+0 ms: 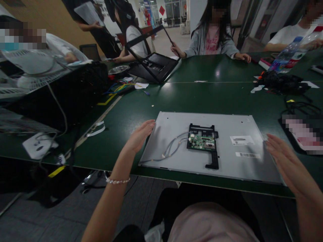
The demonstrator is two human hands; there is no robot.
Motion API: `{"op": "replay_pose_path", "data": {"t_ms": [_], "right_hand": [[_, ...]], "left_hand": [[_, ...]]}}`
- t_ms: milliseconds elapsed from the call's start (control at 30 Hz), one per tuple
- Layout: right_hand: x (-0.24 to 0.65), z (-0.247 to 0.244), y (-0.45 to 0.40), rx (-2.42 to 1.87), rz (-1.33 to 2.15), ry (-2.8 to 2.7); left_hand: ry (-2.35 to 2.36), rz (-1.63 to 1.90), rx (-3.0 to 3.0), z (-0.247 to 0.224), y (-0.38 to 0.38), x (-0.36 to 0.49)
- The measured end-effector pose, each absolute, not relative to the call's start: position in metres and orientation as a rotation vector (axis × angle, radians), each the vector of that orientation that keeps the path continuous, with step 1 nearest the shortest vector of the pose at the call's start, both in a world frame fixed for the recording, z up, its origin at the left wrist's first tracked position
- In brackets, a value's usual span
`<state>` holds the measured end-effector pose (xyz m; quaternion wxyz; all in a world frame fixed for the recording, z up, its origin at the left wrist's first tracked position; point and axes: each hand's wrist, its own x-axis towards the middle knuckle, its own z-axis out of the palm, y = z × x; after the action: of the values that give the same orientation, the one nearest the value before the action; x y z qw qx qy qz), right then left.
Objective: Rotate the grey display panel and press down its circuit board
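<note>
A grey metal-backed display panel (pixel 174 144) lies flat near the front edge of the green table. On its back sit a green circuit board (pixel 202 142) in a black plastic bracket (pixel 215 160), and grey cables (pixel 171 151) running left. My left hand (pixel 141 136) is at the panel's left edge, fingers stretched out, a beaded bracelet (pixel 118 181) on the wrist. At the right edge is my right hand (pixel 281 156), its fingers straight and flat. Neither hand is wrapped around the panel; whether the thumbs touch its edges I cannot tell.
On the table's left stand a black box (pixel 83 84) and a white fan (pixel 32 64). Across the table, a person's hand holds a raised black frame (pixel 145 37). A phone (pixel 302 134), black cables (pixel 302 107) and plastic bottles (pixel 286 55) are on the right.
</note>
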<state>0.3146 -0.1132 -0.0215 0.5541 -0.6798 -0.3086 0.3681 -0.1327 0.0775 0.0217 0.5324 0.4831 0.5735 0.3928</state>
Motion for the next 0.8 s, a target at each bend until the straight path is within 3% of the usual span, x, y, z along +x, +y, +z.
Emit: {"op": "replay_pose_path", "data": {"t_ms": [167,400,800], "right_hand": [[0.311,-0.027,-0.110,-1.804,0.725,-0.981],[0.261,-0.006,-0.096,-1.681,0.665,-1.589],[0.224,-0.016,-0.058,-1.520,0.653,-1.994]], "left_hand": [[1.455,0.910,1.588,0.029,0.069,-0.114],[0.844,0.431,2.203,0.032,0.058,-0.069],[0.579,0.327,2.366,0.012,0.076,-0.036]]}}
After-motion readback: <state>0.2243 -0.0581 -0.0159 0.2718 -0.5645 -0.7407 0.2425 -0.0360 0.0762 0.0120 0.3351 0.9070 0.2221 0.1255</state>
